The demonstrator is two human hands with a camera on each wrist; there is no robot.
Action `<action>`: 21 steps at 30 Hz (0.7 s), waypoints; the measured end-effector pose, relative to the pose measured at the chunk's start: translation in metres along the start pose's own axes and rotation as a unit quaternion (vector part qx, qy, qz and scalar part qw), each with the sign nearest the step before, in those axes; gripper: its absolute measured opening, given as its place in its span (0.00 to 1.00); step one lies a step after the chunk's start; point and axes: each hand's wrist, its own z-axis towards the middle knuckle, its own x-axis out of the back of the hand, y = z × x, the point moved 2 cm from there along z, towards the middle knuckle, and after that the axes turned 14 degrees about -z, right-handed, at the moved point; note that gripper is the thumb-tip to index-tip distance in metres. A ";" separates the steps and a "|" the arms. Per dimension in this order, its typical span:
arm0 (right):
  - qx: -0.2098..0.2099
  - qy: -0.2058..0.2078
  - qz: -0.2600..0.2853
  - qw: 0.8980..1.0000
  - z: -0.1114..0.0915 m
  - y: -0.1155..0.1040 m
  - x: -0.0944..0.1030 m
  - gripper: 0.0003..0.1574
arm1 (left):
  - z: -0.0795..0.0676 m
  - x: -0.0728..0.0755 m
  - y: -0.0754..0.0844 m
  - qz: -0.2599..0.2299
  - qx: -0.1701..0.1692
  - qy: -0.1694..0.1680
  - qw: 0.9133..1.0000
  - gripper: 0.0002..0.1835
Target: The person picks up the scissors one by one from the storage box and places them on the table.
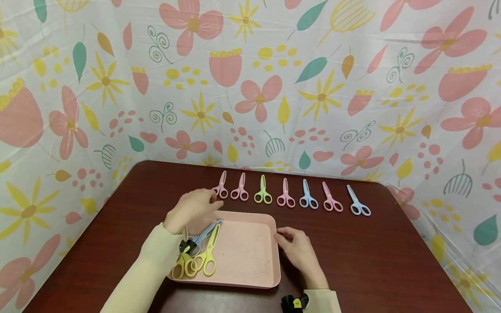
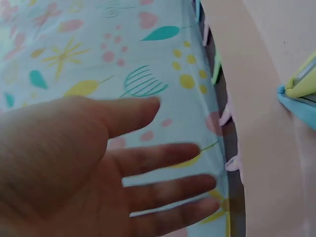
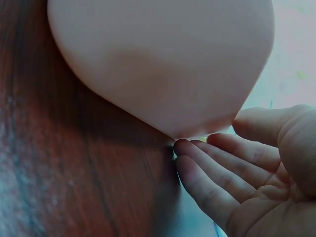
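Note:
My left hand (image 1: 195, 209) is over the back left corner of a pink tray (image 1: 250, 256), near the leftmost pink scissors (image 1: 221, 186) on the table. In the left wrist view its fingers (image 2: 168, 158) are spread and hold nothing. Inside the tray's left part lie yellow scissors (image 1: 209, 252) and blue scissors (image 1: 203, 234), overlapping more yellow scissors (image 1: 184, 266); my left forearm hides part of the pile. At the tray's right side my right hand (image 1: 299, 250) holds the edge. The right wrist view shows its thumb and fingertips touching the tray wall (image 3: 163, 64).
Behind the tray, several scissors stand in a row, blades pointing away: pink (image 1: 239, 187), green (image 1: 263, 189), pink (image 1: 285, 193), blue (image 1: 308, 194), pink (image 1: 332, 198) and blue (image 1: 358, 201). A flower-patterned curtain (image 1: 250, 143) hangs at the rear edge of the dark table (image 1: 375, 261).

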 end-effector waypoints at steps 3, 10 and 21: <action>-0.001 -0.001 0.004 1.000 0.000 0.001 -0.001 0.13 | -0.012 -0.001 -0.008 -0.015 0.009 -0.014 1.000 0.16; 0.010 0.003 0.009 1.000 -0.001 0.001 0.002 0.13 | -0.033 0.001 -0.015 -0.028 0.035 -0.042 0.998 0.16; 0.010 0.002 0.013 1.000 0.000 0.002 0.000 0.13 | -0.070 -0.009 -0.008 0.010 -0.010 -0.043 0.999 0.10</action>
